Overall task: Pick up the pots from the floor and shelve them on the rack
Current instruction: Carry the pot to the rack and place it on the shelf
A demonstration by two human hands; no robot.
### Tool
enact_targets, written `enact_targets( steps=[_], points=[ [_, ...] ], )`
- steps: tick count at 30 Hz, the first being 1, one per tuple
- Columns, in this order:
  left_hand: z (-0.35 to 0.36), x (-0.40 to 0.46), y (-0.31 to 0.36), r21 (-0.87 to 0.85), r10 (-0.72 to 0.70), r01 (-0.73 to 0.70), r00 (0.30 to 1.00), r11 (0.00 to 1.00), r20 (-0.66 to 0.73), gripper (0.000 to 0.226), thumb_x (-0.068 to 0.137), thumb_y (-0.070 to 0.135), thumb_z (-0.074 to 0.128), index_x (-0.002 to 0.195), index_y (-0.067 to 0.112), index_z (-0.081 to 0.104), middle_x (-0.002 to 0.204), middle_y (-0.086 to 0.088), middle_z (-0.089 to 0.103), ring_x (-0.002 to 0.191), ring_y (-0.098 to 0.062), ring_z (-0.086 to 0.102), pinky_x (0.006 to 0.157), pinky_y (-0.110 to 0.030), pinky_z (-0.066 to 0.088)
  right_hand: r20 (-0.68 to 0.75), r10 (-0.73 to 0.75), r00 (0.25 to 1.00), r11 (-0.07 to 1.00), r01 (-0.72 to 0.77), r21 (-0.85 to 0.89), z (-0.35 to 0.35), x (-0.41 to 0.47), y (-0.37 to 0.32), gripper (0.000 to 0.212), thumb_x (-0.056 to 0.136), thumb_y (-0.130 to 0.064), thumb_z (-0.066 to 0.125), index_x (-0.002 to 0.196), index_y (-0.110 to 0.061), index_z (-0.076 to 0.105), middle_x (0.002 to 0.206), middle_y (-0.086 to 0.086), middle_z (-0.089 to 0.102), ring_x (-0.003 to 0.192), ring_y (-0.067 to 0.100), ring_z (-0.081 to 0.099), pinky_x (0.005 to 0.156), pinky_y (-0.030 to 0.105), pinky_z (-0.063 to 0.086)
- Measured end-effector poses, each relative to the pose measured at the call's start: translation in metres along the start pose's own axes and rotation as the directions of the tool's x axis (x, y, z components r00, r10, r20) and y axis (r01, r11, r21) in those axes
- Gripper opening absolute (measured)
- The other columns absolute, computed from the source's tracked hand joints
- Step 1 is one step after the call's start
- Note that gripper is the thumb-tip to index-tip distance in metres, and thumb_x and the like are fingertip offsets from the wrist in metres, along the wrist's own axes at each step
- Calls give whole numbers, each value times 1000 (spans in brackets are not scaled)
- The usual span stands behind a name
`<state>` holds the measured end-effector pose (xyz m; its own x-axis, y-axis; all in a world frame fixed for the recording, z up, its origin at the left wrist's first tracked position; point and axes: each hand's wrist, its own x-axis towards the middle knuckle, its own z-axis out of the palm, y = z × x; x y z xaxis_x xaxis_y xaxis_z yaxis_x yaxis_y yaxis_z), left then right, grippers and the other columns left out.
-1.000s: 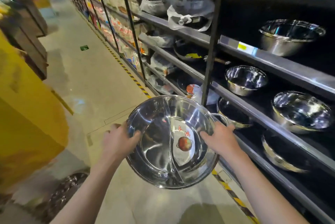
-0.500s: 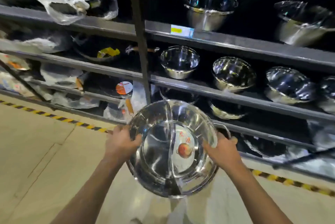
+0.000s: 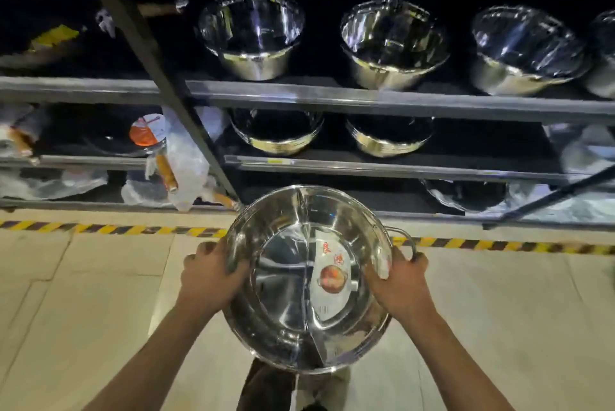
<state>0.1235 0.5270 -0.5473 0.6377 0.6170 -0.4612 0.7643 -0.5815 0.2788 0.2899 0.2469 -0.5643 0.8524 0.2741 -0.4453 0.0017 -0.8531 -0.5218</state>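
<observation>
Head-camera view: a person holds a wide, shiny divided pot (image 3: 309, 277) in both bare hands above a pale tiled floor (image 3: 83, 310), facing a dark metal rack (image 3: 332, 99) of cookware. The left hand (image 3: 211, 277) grips the pot's left rim, fingers curled over the edge and closed on the steel. The right hand (image 3: 397, 280) clamps the right rim, its fingers wrapped around the wire loop handle (image 3: 404, 237) that juts from that side. A curved partition splits the pot's bowl in two, and a paper label (image 3: 332, 274) with red characters and a picture of a pot lies in the right half. The pot is clear of the floor and not yet on any shelf; its far edge sits in front of the rack's lowest level.

Beyond it, a yellow-and-black hazard stripe (image 3: 126, 229) runs left to right along the floor at the foot of the rack. On the upper visible shelf, three steel pots (image 3: 251, 34) stand in a row, with part of a fourth at the right edge. One shelf down, two more steel pots (image 3: 276, 132) sit side by side. To the left of a slanting dark upright (image 3: 149, 54), pans in clear plastic wrapping (image 3: 186, 157) fill the shelves, one with a wooden handle (image 3: 165, 171) pointing toward the aisle and a round orange-and-white sticker (image 3: 146, 131).
</observation>
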Motion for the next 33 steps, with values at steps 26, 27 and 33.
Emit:
enact_targets(
  steps=[26, 27, 33],
  points=[
    [336, 461, -68, 21, 37, -32, 929, 999, -368, 56, 87, 52, 56, 125, 12, 54, 133, -21, 50, 118, -51, 45, 98, -56, 40, -231, -85, 969, 995, 69, -75, 326, 431, 113, 42, 89, -43, 63, 113, -11, 53, 129, 18, 37, 74, 21, 42, 76, 34, 38],
    [335, 467, -66, 1, 39, -42, 930, 999, -367, 54, 87, 52, 56, 124, 12, 55, 134, -20, 49, 119, -51, 44, 97, -56, 39, -244, -73, 967, 995, 55, -78, 328, 435, 111, 41, 89, -42, 63, 112, -11, 52, 131, 18, 32, 71, 23, 46, 75, 34, 39],
    [315, 474, -69, -91, 131, -185, 900, 979, -416, 61, 90, 43, 60, 144, 18, 47, 148, -16, 41, 137, -42, 31, 111, -54, 30, -251, -49, 967, 995, 24, -100, 327, 453, 93, 30, 92, -31, 60, 106, -7, 48, 134, 24, 29, 88, 33, 44, 75, 33, 37]
  ],
)
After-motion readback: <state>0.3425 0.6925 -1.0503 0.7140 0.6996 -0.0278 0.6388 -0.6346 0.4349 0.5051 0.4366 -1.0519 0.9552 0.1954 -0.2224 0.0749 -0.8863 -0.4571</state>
